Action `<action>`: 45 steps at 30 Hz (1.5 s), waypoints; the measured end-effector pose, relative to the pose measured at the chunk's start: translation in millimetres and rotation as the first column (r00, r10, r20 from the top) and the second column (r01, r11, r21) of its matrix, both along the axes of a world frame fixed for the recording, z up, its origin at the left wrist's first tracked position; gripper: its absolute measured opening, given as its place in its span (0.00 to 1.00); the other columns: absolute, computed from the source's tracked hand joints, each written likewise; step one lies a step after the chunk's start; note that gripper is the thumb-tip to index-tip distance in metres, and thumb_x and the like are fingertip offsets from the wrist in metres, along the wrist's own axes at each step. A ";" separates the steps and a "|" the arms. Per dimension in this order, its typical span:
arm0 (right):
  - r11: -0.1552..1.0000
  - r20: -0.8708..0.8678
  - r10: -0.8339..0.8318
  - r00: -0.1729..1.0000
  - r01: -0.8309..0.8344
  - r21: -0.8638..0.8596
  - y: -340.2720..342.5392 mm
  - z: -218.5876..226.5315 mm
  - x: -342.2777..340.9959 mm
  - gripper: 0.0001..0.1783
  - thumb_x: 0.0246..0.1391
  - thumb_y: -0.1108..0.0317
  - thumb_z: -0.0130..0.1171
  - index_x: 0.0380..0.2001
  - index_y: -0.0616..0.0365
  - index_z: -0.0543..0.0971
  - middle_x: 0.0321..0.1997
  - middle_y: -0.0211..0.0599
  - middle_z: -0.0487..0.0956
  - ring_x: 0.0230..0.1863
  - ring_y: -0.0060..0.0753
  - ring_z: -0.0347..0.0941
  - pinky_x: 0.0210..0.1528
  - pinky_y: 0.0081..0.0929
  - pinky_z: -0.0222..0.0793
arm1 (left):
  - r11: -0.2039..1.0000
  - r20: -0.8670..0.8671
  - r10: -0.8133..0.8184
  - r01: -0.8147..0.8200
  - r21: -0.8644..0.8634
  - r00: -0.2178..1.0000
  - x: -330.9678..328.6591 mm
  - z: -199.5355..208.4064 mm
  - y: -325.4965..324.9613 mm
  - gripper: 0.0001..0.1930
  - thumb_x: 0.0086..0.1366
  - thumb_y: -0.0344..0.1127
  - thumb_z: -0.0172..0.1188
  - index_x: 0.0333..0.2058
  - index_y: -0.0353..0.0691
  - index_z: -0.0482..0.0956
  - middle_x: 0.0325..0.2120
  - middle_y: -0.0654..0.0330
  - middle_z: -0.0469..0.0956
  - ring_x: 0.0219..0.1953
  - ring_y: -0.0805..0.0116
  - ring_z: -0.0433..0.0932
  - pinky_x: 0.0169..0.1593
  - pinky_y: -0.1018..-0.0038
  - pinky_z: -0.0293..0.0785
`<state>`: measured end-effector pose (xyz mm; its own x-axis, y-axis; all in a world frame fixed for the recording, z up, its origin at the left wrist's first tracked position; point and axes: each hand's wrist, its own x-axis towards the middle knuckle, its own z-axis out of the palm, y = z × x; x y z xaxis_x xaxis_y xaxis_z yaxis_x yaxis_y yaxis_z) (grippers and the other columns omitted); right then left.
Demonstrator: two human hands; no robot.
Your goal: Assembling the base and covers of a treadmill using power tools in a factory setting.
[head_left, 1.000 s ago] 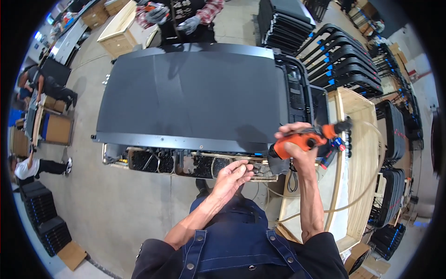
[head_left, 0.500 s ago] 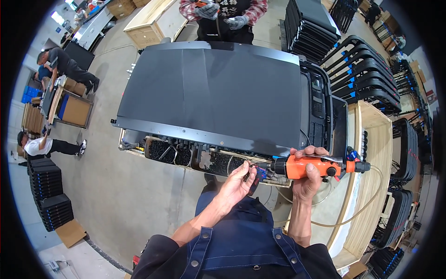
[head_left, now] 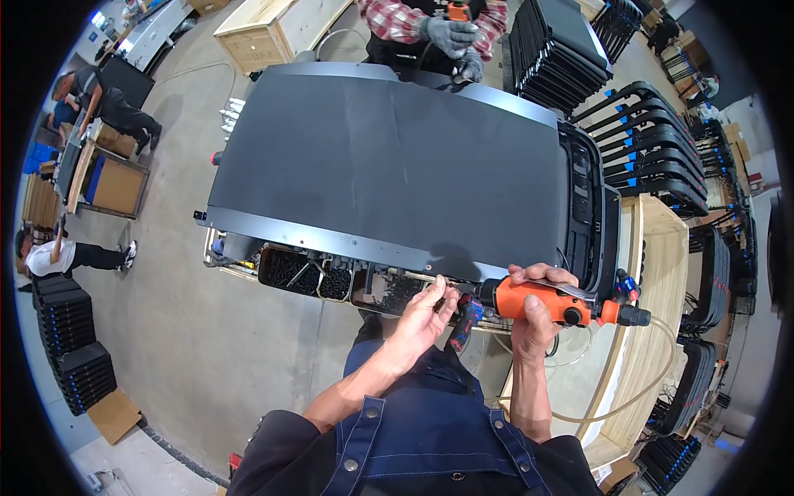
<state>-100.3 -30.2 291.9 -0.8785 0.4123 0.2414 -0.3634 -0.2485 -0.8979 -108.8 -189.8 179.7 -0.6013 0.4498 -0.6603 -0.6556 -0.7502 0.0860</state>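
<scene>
My right hand grips an orange air screwdriver, its black nose pointing left and an air hose leaving its right end. Just left of that nose, by the bit, my left hand has thumb and fingers pinched together; whatever is between them is too small to make out. Both hands are over the near edge of a large dark treadmill-like deck, which has a grey metal strip with small holes along this side. A blue and black cordless driver hangs or rests below the bit.
Below the strip sit bins of black screws. A wooden crate stands at the right, with the hose looping past it. Across the deck, a gloved co-worker holds an orange tool. Black frames are stacked at the far right.
The view has shifted slightly. My hands and the air screwdriver stay close together by the strip. Across the deck, the co-worker's gloved hands have moved right, one of them down to the panel's far edge.
</scene>
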 end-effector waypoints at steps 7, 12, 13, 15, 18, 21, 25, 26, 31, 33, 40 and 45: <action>0.963 0.053 0.111 0.992 -0.121 0.242 -51.3 -6.9 -36.8 0.26 0.48 0.78 0.69 0.49 0.58 0.69 0.47 0.48 0.78 0.46 0.41 0.79 0.55 0.45 0.77 | 0.967 0.185 -0.013 -0.034 0.251 0.983 -26.0 -29.6 -7.9 0.10 0.67 0.43 0.64 0.36 0.43 0.80 0.30 0.65 0.81 0.31 0.73 0.83 0.37 0.79 0.85; 0.916 0.186 0.146 0.972 -0.204 0.347 -70.7 10.8 -62.0 0.23 0.46 0.84 0.66 0.46 0.61 0.72 0.46 0.47 0.80 0.43 0.34 0.81 0.48 0.32 0.80 | 0.969 0.065 -0.110 0.093 0.227 0.992 -25.2 -35.6 -20.8 0.14 0.68 0.48 0.63 0.37 0.43 0.80 0.27 0.67 0.80 0.29 0.75 0.81 0.33 0.79 0.82; 0.913 0.189 0.142 0.972 -0.203 0.355 -74.9 11.9 -62.9 0.23 0.46 0.84 0.66 0.46 0.61 0.72 0.46 0.47 0.80 0.43 0.34 0.81 0.48 0.32 0.80 | 0.972 -0.001 -0.152 0.150 0.180 0.988 -23.4 -35.8 -23.5 0.15 0.69 0.49 0.62 0.38 0.43 0.80 0.27 0.68 0.79 0.27 0.77 0.79 0.32 0.80 0.79; 0.885 0.202 0.137 0.970 -0.212 0.415 -82.7 11.3 -62.6 0.23 0.45 0.86 0.65 0.45 0.62 0.72 0.46 0.47 0.80 0.42 0.33 0.81 0.47 0.32 0.80 | 0.966 -0.127 -0.236 0.246 0.072 0.963 -18.5 -37.2 -29.6 0.17 0.70 0.51 0.59 0.41 0.42 0.80 0.26 0.70 0.77 0.25 0.79 0.75 0.29 0.82 0.74; 0.847 0.155 0.125 0.980 -0.187 0.497 -89.3 8.7 -60.7 0.24 0.44 0.87 0.64 0.45 0.62 0.72 0.46 0.47 0.80 0.41 0.33 0.81 0.47 0.31 0.81 | 0.928 -0.164 -0.371 0.371 -0.033 0.914 -12.9 -35.1 -37.6 0.18 0.75 0.51 0.54 0.41 0.41 0.79 0.27 0.70 0.75 0.26 0.80 0.72 0.31 0.81 0.71; 0.830 0.131 0.092 0.987 -0.149 0.538 -92.8 2.5 -55.2 0.25 0.44 0.88 0.64 0.46 0.62 0.71 0.46 0.48 0.80 0.42 0.33 0.81 0.47 0.32 0.80 | 0.846 -0.187 -0.533 0.516 -0.138 0.825 -9.9 -30.2 -51.5 0.19 0.77 0.48 0.47 0.44 0.38 0.79 0.29 0.68 0.75 0.29 0.79 0.71 0.35 0.79 0.71; 0.886 0.185 0.031 0.982 -0.113 0.450 -95.2 -5.8 -52.2 0.25 0.45 0.87 0.62 0.48 0.60 0.69 0.46 0.48 0.78 0.43 0.36 0.81 0.49 0.35 0.80 | 0.753 -0.318 -0.657 0.583 -0.305 0.683 -6.3 -46.2 -74.1 0.19 0.78 0.41 0.42 0.53 0.35 0.77 0.30 0.65 0.75 0.28 0.78 0.71 0.33 0.78 0.71; 0.895 0.203 0.032 0.979 -0.118 0.431 -94.5 -7.1 -53.7 0.26 0.46 0.84 0.61 0.49 0.59 0.68 0.47 0.48 0.77 0.43 0.39 0.80 0.49 0.38 0.79 | 0.715 -0.359 -0.699 0.600 -0.358 0.618 -8.0 -50.6 -80.1 0.19 0.78 0.40 0.42 0.56 0.35 0.75 0.30 0.64 0.75 0.27 0.77 0.71 0.32 0.78 0.70; 0.836 0.224 0.188 0.956 -0.276 0.474 -97.9 -7.4 -83.1 0.23 0.43 0.88 0.64 0.44 0.61 0.73 0.42 0.41 0.80 0.41 0.31 0.81 0.46 0.29 0.80 | 0.689 -0.316 -0.723 0.618 -0.378 0.614 -1.7 -67.3 -98.7 0.14 0.78 0.38 0.43 0.53 0.36 0.70 0.30 0.59 0.77 0.25 0.75 0.72 0.29 0.78 0.70; 0.830 0.285 0.218 0.933 -0.331 0.450 -102.0 -9.1 -86.3 0.22 0.42 0.86 0.65 0.42 0.61 0.74 0.42 0.41 0.81 0.40 0.31 0.81 0.46 0.29 0.80 | 0.688 -0.295 -0.726 0.654 -0.315 0.621 -2.0 -65.7 -106.3 0.11 0.78 0.38 0.45 0.48 0.38 0.71 0.31 0.58 0.77 0.26 0.74 0.74 0.31 0.77 0.71; 0.798 0.276 0.219 0.936 -0.334 0.501 -89.5 -17.4 -83.4 0.19 0.42 0.85 0.65 0.39 0.58 0.74 0.36 0.37 0.82 0.39 0.30 0.81 0.44 0.29 0.78 | 0.825 -0.223 -0.539 0.562 0.056 0.813 1.0 -27.5 -118.2 0.15 0.76 0.45 0.53 0.43 0.37 0.77 0.31 0.66 0.75 0.29 0.77 0.71 0.34 0.77 0.71; 0.823 0.264 0.228 0.937 -0.330 0.461 -87.6 -20.9 -79.3 0.19 0.42 0.86 0.64 0.38 0.58 0.74 0.36 0.38 0.82 0.39 0.30 0.81 0.45 0.30 0.78 | 0.770 -0.419 -0.634 0.582 -0.262 0.650 -7.7 -8.9 -132.5 0.21 0.74 0.52 0.55 0.41 0.37 0.82 0.23 0.70 0.69 0.26 0.79 0.65 0.36 0.81 0.68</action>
<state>-179.5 -117.8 271.0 -0.9865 0.0134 0.1631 -0.1581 0.1789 -0.9711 -116.5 -322.3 170.9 -0.4516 0.7765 -0.4395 -0.8208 -0.1684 0.5459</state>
